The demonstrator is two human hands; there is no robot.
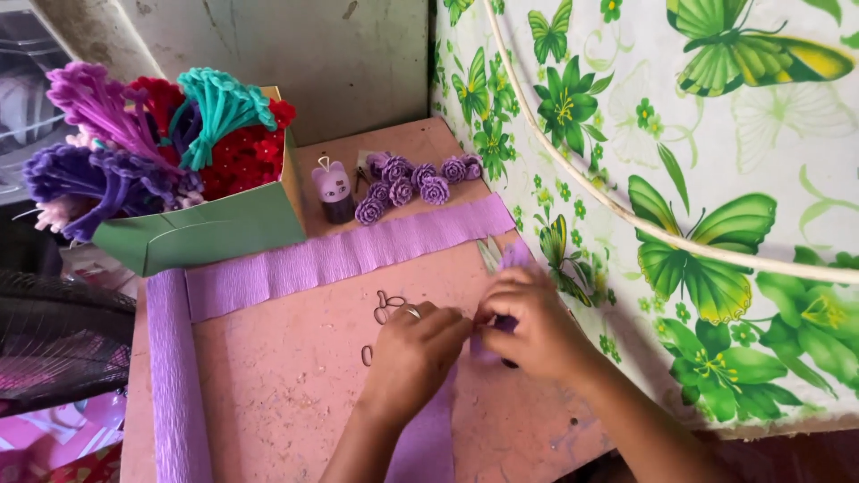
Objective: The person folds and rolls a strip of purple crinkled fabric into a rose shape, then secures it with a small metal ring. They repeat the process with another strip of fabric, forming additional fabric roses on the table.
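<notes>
Left hand (413, 344): your fingers pinch the purple crepe strip (428, 438) against the right hand.
Right hand (528, 326): closed tight on the strip's rolled end — over the pink table (277, 385).
Strip: it trails down between your forearms, toward you.
Paper roses (416, 183): a purple cluster at the table's far edge, well apart.
Green box (206, 233): far left — stuffed with pipe cleaners (161, 125).

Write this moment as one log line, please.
left hand: pinching purple paper strip | right hand: rolling same strip | behind: paper roses, green box of pipe cleaners | surface: pink table
</notes>
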